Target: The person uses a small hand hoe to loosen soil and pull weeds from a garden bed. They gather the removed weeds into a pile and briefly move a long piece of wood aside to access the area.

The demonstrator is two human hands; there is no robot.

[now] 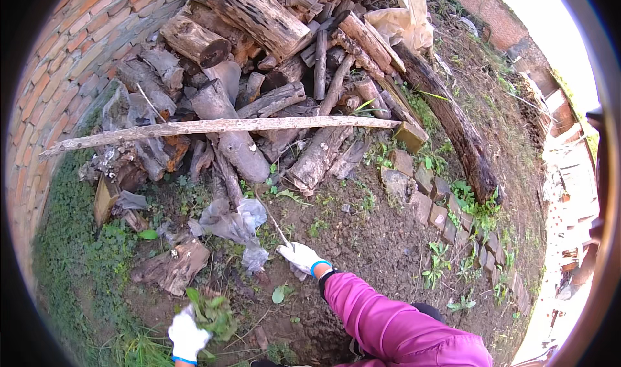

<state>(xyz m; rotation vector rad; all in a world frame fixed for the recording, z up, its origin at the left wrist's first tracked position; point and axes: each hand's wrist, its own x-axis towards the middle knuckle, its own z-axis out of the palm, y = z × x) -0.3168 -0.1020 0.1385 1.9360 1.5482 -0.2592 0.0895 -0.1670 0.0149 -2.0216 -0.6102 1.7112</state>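
My left hand (pixel 188 337), in a white work glove with a blue cuff, is at the lower left, closed around a bunch of uprooted leafy weeds (pixel 216 314). The leaves spread out to the right of the glove. Near the middle, my right hand (pixel 300 258), gloved the same way, grips the near end of a thin stick (pixel 272 215). This stick slants up and left toward the woodpile. Crumpled clear plastic film (pixel 235 224) lies just left of my right hand. A weathered wood chunk (pixel 174 266) rests on the soil above my left hand.
A heap of split logs (pixel 242 109) leans against the brick wall (pixel 73 51). Across its front lies a long pale pole (pixel 218 125). A dark curved log (pixel 456 119) and a row of bricks (pixel 439 216) edge the bare soil (pixel 368 250) on the right.
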